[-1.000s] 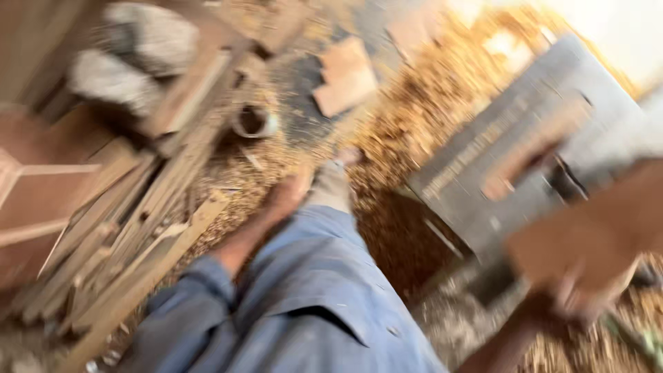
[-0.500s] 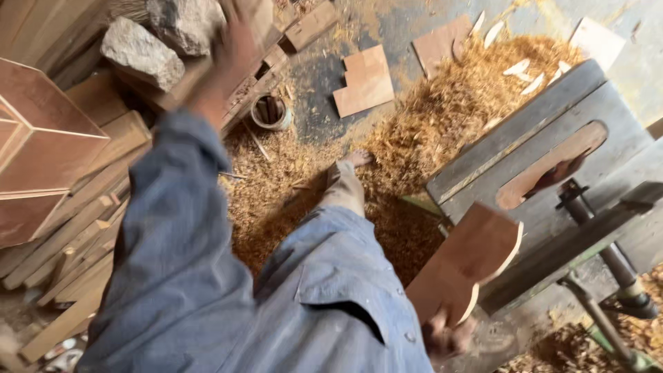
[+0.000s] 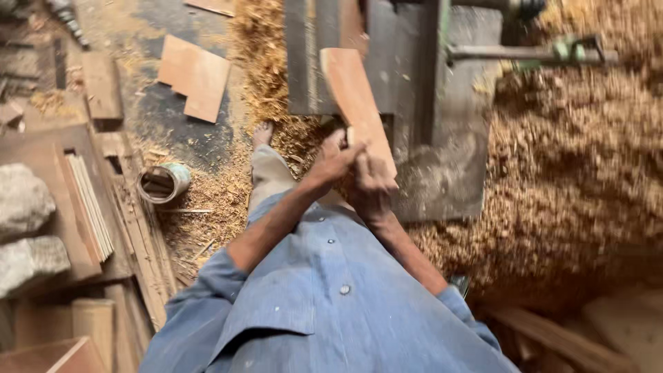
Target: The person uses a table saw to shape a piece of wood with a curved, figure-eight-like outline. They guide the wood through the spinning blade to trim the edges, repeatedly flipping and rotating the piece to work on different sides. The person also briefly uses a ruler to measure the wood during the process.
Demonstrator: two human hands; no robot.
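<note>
Stones (image 3: 26, 228) first, two grey lumps sitting on a stack of boards (image 3: 83, 207) at the far left of the floor, with more flat planks piled below them near the bottom-left corner. A bit further right there's a small round tin (image 3: 162, 183) tipped on its side in the sawdust, and above that a squarish offcut of reddish board (image 3: 195, 76) lying flat on the dark floor.

Middle of the view is where the action is. The person in the blue shirt (image 3: 324, 304) has both arms stretched forward, one bare foot (image 3: 262, 132) planted at the near edge of the shavings. The left hand (image 3: 333, 160) is wrapped round the lower end of a narrow reddish wooden board (image 3: 356, 100), and the right hand (image 3: 373, 185) is clamped just below and beside it, so both are closed on the same end, touching each other. It's a little blurry, so exact finger placement I can't tell.

The board's long axis runs up and away from the hands, leaning slightly left, and its far end sits over the grey machine surface (image 3: 407, 90), close to that surface's near edge. Whether it's touching the metal I can't say. Neither hand looks clearly nearer the free end; the left one sits a touch higher up the board.

Right of that, a green metal arm (image 3: 525, 52) sticks out from the machine, and then it's a big heap of sawdust (image 3: 573, 173) filling the right side.
</note>
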